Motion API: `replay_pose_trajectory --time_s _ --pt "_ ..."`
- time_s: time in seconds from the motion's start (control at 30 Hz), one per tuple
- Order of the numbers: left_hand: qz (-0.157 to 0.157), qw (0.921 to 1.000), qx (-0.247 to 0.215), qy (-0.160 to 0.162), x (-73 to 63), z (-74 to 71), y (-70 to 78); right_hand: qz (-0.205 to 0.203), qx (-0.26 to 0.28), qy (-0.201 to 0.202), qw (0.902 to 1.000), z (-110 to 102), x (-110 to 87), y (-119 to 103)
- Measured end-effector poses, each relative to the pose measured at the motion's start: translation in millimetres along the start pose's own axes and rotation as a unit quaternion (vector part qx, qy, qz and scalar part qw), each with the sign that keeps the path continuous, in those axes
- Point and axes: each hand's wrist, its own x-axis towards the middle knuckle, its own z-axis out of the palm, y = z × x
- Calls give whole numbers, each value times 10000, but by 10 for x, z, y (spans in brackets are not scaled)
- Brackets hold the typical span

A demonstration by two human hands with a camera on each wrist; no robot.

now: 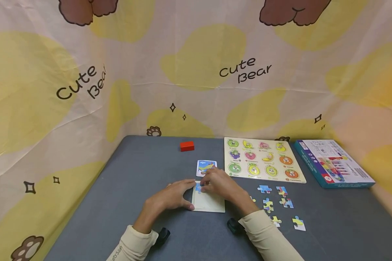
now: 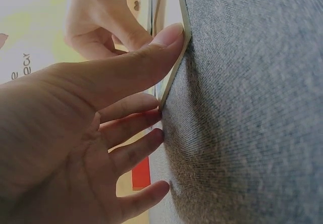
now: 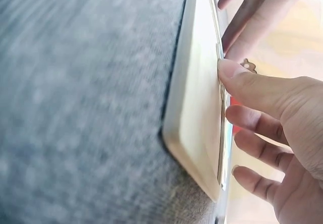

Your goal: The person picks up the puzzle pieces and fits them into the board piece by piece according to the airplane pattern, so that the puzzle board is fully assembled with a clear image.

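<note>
A cream puzzle tray (image 1: pixel 212 206) lies flat on the grey table. My left hand (image 1: pixel 171 195) steadies its left side, with the thumb by the near corner and loosely extended fingers by the far one; the left wrist view shows these fingertips (image 2: pixel 155 135) against the edge. Over the tray's far part, my right hand (image 1: pixel 220 184) pinches a blue jigsaw piece (image 1: pixel 198 189) at the upper left, partly hidden by the fingers. In the right wrist view the thumb (image 3: pixel 237 72) touches the piece's edge. Just beyond the tray is a small picture card (image 1: pixel 204 166), partly covered by the right hand.
Several loose jigsaw pieces (image 1: pixel 268 205) lie right of the tray, some behind the right forearm. Behind them is a fruit picture board (image 1: pixel 258 159), with a flat box (image 1: pixel 336 163) at the far right. A red block (image 1: pixel 187 146) sits near the back edge.
</note>
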Motion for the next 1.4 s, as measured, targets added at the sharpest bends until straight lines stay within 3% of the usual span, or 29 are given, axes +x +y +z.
replay_pose_trajectory --time_s 0.27,0.5,0.73,1.2,1.4 --pt "50 9999 -13 -140 19 6 1 396 -59 103 9991 19 8 -16" --pt "-6 9996 135 -239 26 -1 36 474 498 -177 9975 -84 -86 15" --pt "-45 9997 124 -229 36 12 38 1088 909 -255 9896 -318 -326 114" --pt "36 9998 62 -192 6 -2 21 1632 442 9 9856 -719 -960 444" --pt "34 9998 21 -215 -2 -16 32 1872 536 75 9808 -795 -1214 609"
